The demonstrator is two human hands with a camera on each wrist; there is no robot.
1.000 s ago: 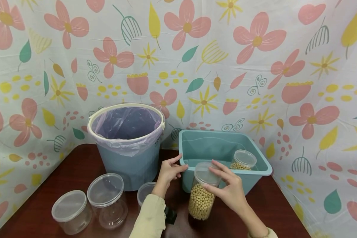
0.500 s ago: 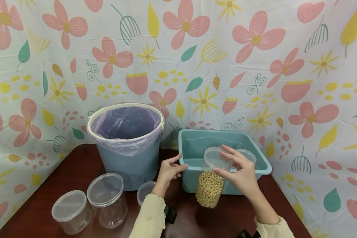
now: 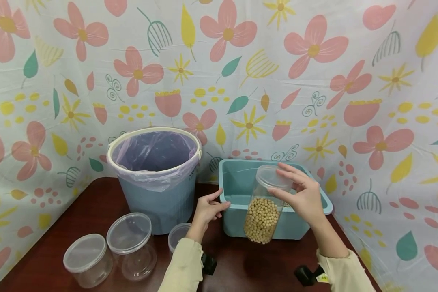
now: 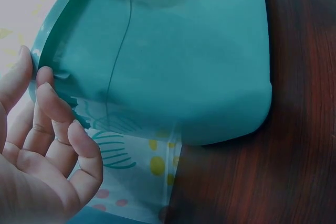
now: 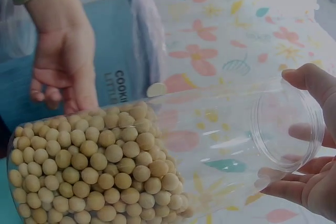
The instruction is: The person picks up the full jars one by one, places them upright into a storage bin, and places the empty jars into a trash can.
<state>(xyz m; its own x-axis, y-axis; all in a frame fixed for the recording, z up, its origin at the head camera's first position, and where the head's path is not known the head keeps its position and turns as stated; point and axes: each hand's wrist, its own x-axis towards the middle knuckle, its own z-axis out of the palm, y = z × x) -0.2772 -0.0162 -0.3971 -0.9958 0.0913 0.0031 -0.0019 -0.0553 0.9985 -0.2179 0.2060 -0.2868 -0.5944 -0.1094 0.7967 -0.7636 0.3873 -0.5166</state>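
My right hand (image 3: pixel 302 194) holds a tall clear plastic jar (image 3: pixel 264 205) by its lidded top, thumb on one side and fingers on the other. Round beige beans (image 5: pixel 100 166) fill roughly its lower half. The jar hangs slightly tilted above the table, in front of the blue-green plastic basin (image 3: pixel 230 221). At the basin's left front corner, my left hand (image 3: pixel 209 207) pinches the rim between thumb and fingers; the left wrist view shows the same hand (image 4: pixel 50 145) at the basin's edge. Another jar of beans inside the basin is mostly hidden behind the right hand.
Left of the basin stands a blue bin (image 3: pixel 158 202) with a purple liner. Before it are a short lidded jar (image 3: pixel 88 259), a larger lidded jar (image 3: pixel 131 247) and a small one (image 3: pixel 178 234) partly behind the left sleeve. A flowered cloth (image 3: pixel 248 81) hangs behind the dark table (image 3: pixel 241 271).
The right hand has lifted the bean jar up and to the right, tilting it a little. It now covers most of the jar in the basin. The left hand stays at the rim.
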